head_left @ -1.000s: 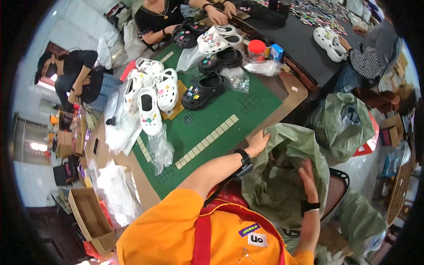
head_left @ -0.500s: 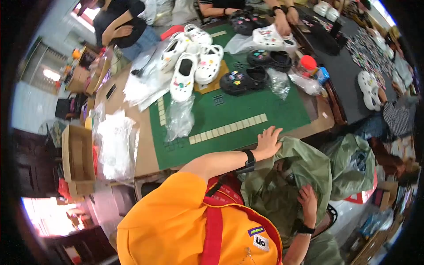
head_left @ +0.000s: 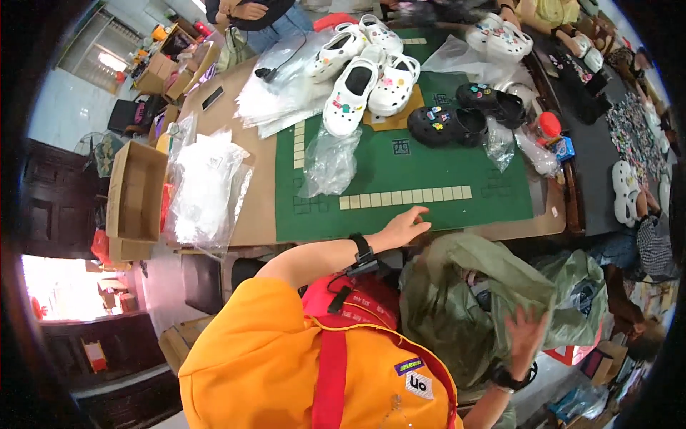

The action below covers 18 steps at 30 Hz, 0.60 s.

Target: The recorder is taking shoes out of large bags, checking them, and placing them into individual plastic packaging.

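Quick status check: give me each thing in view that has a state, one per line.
Left hand: open, resting flat on the green mat's near edge.
Right hand: fingers spread, pressed on the green bag.
Green bag: crumpled, below the table edge.
Cardboard box: open.
White clogs: piled, with charms on.
Black clogs: side by side, with charms on.
Row of tiles: lined up.

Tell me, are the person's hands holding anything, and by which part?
The left hand rests open on the table edge, holding nothing. The right hand presses on the green bag near its top; no clear grip.
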{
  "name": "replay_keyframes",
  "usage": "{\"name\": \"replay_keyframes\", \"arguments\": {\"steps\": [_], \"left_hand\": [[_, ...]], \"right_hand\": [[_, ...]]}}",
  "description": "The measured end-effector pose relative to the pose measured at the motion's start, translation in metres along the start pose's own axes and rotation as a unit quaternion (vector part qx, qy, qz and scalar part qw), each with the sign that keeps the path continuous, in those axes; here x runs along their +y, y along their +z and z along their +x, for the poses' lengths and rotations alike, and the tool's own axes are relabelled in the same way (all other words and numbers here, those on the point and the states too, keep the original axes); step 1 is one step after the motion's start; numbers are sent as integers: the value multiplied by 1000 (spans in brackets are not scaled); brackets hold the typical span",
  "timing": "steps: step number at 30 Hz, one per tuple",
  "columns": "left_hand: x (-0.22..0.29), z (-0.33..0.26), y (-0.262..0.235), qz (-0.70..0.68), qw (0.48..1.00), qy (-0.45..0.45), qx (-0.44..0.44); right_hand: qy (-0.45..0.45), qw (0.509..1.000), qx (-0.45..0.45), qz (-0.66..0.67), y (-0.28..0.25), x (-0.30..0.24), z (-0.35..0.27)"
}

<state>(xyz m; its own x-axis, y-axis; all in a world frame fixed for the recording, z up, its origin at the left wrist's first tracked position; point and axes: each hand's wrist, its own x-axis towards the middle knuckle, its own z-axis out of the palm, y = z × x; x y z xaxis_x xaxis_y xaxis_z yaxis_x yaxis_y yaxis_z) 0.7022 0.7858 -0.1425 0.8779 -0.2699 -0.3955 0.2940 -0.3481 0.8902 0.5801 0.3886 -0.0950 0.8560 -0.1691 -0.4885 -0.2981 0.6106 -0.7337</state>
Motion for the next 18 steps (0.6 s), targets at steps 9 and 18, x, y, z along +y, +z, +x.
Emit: {"name": "replay_keyframes", "arguments": {"steps": [9,18], "left_hand": [[-24,6,-69,363,904,154,165],[-160,-13,-230,439,880,-66,171]], "right_hand": [[-44,985,61,-153,20,-7,-12],[-25,988,62,-140,209,90,-99]]}}
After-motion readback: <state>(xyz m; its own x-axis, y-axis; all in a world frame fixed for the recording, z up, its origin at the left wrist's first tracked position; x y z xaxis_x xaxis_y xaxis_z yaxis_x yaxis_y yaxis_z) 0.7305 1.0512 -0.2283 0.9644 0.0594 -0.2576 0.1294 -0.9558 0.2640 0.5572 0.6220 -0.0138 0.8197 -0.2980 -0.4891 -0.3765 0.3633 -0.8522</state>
